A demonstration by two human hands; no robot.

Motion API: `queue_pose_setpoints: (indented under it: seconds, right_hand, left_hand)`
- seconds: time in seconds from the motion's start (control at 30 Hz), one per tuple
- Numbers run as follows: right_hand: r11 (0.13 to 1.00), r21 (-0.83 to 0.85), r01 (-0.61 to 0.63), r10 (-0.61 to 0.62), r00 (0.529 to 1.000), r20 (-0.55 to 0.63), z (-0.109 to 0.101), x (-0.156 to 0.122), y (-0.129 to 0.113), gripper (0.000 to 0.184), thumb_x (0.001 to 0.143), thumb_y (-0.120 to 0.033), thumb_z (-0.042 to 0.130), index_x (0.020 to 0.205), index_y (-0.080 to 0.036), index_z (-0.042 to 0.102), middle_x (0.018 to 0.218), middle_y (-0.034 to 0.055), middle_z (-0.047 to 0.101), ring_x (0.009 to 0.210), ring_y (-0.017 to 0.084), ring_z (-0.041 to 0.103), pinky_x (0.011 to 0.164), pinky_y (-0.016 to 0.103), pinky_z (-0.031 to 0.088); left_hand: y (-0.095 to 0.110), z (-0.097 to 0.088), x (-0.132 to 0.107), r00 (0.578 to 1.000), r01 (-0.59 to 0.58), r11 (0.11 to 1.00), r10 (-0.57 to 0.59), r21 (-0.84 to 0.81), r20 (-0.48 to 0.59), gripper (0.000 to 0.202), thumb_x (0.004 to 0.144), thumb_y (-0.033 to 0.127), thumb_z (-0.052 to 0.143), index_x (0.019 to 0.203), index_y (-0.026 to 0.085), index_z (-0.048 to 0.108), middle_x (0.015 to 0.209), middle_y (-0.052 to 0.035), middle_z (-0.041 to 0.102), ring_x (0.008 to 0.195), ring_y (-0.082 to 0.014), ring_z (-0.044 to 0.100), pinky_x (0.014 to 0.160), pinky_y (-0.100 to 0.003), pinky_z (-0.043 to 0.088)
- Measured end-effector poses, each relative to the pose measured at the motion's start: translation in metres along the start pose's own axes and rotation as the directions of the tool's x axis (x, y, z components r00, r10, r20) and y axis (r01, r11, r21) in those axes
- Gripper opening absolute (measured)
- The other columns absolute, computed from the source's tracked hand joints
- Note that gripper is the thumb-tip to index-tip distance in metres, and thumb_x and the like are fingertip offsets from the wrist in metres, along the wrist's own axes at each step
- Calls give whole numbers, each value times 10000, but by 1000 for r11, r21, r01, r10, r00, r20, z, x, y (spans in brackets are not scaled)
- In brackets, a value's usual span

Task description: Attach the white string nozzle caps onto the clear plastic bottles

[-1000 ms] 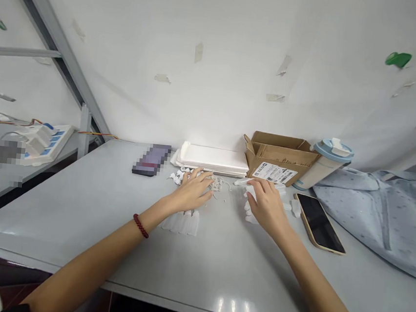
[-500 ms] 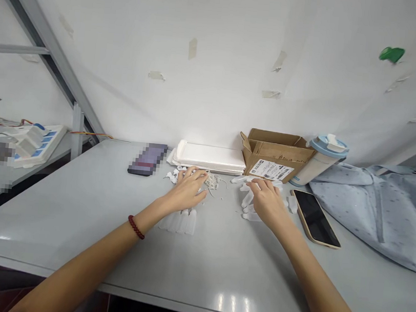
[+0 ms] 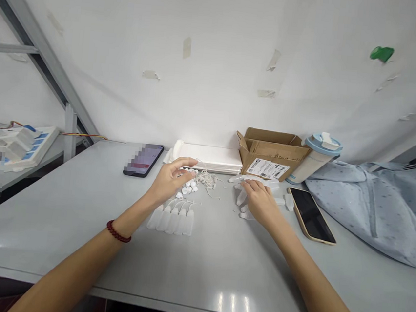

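Observation:
My left hand [image 3: 170, 182] hovers over a heap of small white caps [image 3: 187, 189], its thumb and forefinger apart. Beside those fingertips lies a tangle of thin white strings [image 3: 207, 179]. Below the hand, several translucent plastic bottles [image 3: 172, 220] lie in a row, with strings curving out of their necks. My right hand [image 3: 258, 200] is bent over a loose pile of similar bottles, its fingers together on a small plastic bottle [image 3: 241, 197]; its thumb is hidden.
A stack of flat white packs [image 3: 208, 156] stands against the wall, beside an open cardboard box [image 3: 270, 154] and a blue-lidded cup [image 3: 314, 159]. Phones lie left [image 3: 144, 159] and right [image 3: 311, 215]. A pale blue cloth bag [image 3: 368, 210] fills the right side. A power strip [image 3: 34, 149] sits far left.
My left hand has moved left from the strings to the caps, uncovering the strings on the bottle row. My right hand stays at the bottle pile. The view has shifted slightly.

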State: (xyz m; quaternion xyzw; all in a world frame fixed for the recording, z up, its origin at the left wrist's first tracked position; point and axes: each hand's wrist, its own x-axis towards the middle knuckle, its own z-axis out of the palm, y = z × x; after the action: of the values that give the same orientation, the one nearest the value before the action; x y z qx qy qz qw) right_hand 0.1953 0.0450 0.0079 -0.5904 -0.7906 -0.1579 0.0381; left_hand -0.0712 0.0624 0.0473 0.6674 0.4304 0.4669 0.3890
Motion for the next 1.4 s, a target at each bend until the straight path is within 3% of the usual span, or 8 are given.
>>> queue_pose_setpoints:
  seconds: [0.13,0.23,0.5,0.63,0.8,0.93,1.03,1.4]
  right_hand:
    - [1000,-6,2,-2,1000,-10,1,1,1,467,728,82,404,1098,-149,571,1115,116,617,1038,250,492,773,330,339]
    - [1000,-12,8,-8,1000,-25,0,1,2,451,730,76,405,1076,-151,584,1066,113,633,1007,251,500,764,332,331]
    - [1000,-2,-23,23,993,-117,-2,2,1,432,750,39,399,1104,-132,578,1083,137,608,982,261,499,777,344,357]
    - [985,173,-27,71,965,-252,-8,0,-2,346,811,-31,391,1092,-130,567,1082,142,599,988,268,507,797,380,399]
    - [831,536,149,82,920,-384,-23,-7,-19,260,872,-130,387,1087,-170,529,1053,123,602,1016,244,543,844,394,445]
    - [661,731,167,75,955,-286,-36,-15,-39,214,882,-200,429,1065,-206,539,1019,86,635,917,216,599,779,365,496]
    - [573,806,146,64,973,-222,-43,-20,-49,201,885,-229,448,1053,-215,557,1007,72,649,896,204,606,787,352,506]
    - [497,859,125,54,983,-174,-48,-23,-58,198,869,-195,463,1031,-220,575,971,54,652,865,188,606,748,324,513]
  left_hand:
    - [-4,1,-2,984,140,975,-156,-171,-81,247,683,307,690,855,133,655,825,-60,656,798,-187,613,751,-319,484]
    - [-5,5,-5,980,158,962,-181,-222,-87,195,659,283,707,745,135,613,699,-21,618,658,-144,593,671,-288,489]
    - [-6,15,-19,997,54,998,-57,-38,-61,191,737,286,629,874,167,689,865,-39,604,771,-151,591,733,-291,516]
    - [-6,18,-24,999,27,1000,-28,-15,-32,177,759,287,608,871,191,705,912,-49,598,827,-165,584,734,-289,519]
    - [6,20,-27,994,109,984,-107,-139,28,190,739,276,646,899,180,685,826,-31,607,735,-144,575,669,-272,500]
    - [11,17,-28,920,388,833,-322,-395,223,239,727,276,693,931,180,614,714,11,616,631,-105,578,661,-265,474]
    - [9,15,-28,890,454,758,-364,-470,273,188,709,262,725,811,171,597,692,23,623,637,-89,582,682,-244,460]
    - [8,17,-30,842,539,640,-384,-548,379,181,677,223,770,829,153,700,763,4,669,745,-107,644,826,-256,464]
